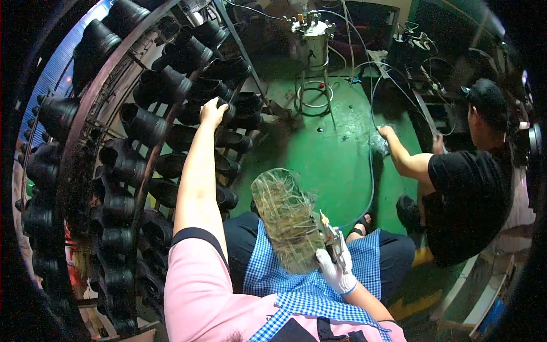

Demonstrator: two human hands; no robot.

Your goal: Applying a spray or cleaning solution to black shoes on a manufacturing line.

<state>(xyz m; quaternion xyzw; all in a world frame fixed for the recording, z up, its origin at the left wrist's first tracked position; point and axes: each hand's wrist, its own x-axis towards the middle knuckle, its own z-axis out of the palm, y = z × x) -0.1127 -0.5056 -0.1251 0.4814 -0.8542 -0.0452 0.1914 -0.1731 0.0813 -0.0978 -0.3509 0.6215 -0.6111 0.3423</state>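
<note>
My left hand point(212, 111) is bare and reaches far up to a black boot point(228, 108) on a round metal rack point(142, 154) loaded with several black rubber boots; its fingers curl over the boot's top. My right hand point(336, 268) wears a white glove and is closed on a small metal spray gun point(333, 239) held over my lap. In front of it stands a boot-shaped form wrapped in clear, stained plastic point(285, 216), resting on my blue checked apron point(302, 285).
Another person in a black shirt point(467, 194) crouches at the right, one hand point(387, 132) on a hose point(370, 171) that runs across the green floor point(336, 148). A metal pressure tank on a stand point(312, 43) stands at the back.
</note>
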